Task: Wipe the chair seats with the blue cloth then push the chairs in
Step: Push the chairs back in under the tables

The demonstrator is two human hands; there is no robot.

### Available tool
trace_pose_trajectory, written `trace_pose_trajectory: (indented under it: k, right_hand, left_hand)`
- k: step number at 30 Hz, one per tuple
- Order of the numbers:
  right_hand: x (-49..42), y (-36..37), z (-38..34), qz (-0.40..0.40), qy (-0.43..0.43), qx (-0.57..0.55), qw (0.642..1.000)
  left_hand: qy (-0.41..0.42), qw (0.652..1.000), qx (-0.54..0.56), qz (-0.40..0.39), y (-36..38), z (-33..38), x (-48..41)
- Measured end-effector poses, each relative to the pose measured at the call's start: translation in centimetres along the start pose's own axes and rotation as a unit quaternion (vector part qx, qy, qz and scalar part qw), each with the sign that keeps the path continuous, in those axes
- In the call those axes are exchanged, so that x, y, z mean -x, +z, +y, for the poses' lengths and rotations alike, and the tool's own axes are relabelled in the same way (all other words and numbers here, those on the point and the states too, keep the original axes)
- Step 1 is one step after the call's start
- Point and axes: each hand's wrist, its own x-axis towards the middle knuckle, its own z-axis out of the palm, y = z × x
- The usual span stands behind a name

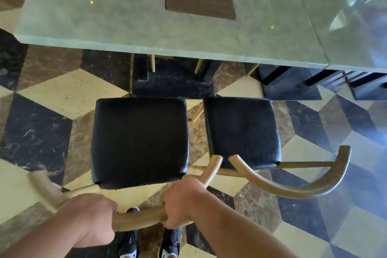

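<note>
Head view, looking down: at the lower left of the frame the left hand (90,213) is clamped around the curved wooden backrest (139,219) of the left chair, and just right of it, at lower centre, the right hand (182,203) is wrapped on the same rail. Both fists are closed, a short stretch of rail showing between them. That chair's black padded seat (139,142) sits at centre, well short of the table (104,27) across the top. The second chair's seat (241,132) lies just right, also pulled out. No blue cloth is visible. The frame looks rigid and fairly light; the glossy floor (35,128) should let it slide. Gripping the rail with 2 hands looks best for a straight push.
</note>
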Motion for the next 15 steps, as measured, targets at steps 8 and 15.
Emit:
trace_pose_trajectory:
  k: [8,15]
  right_hand:
    - [0.06,0.01,-0.14,0.015,-0.005,-0.006,1.0]
    - [0.38,-0.27,-0.28,0.011,-0.004,0.0,1.0]
  left_hand:
    - [-0.005,1.0,0.007,0.001,-0.67,0.11,0.87]
    - [-0.012,1.0,0.015,-0.013,-0.65,0.12,0.93]
